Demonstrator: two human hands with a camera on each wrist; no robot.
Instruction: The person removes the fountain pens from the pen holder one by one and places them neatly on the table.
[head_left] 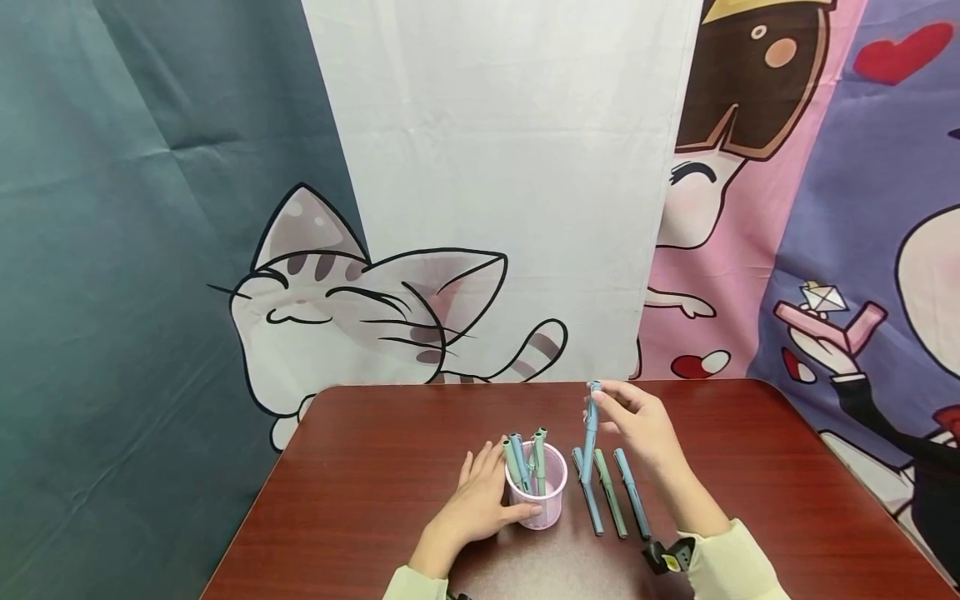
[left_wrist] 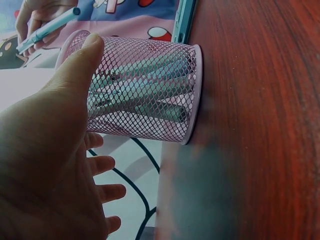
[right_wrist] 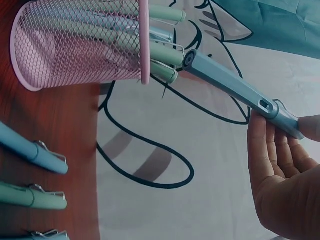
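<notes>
A pink mesh pen cup (head_left: 551, 510) stands upright on the table with several green and blue pens (right_wrist: 167, 52) in it. My left hand (head_left: 474, 504) rests against the cup's left side, fingers straight, thumb (left_wrist: 75, 75) laid along its near wall by the rim. To the right of the cup, my right hand (head_left: 633, 421) pinches a blue pen (right_wrist: 235, 87) by its clip end between thumb and fingertips. That pen is raised off the table, its other end pointing down. Below it lie a blue pen (head_left: 592, 504), a green pen (head_left: 611, 496) and another blue pen (head_left: 632, 493).
The red-brown wooden table (head_left: 375, 500) ends at a back edge against a hanging cloth (head_left: 510, 167) with cartoon prints. A dark device (head_left: 667, 557) is strapped to the right wrist, near the lower ends of the lying pens.
</notes>
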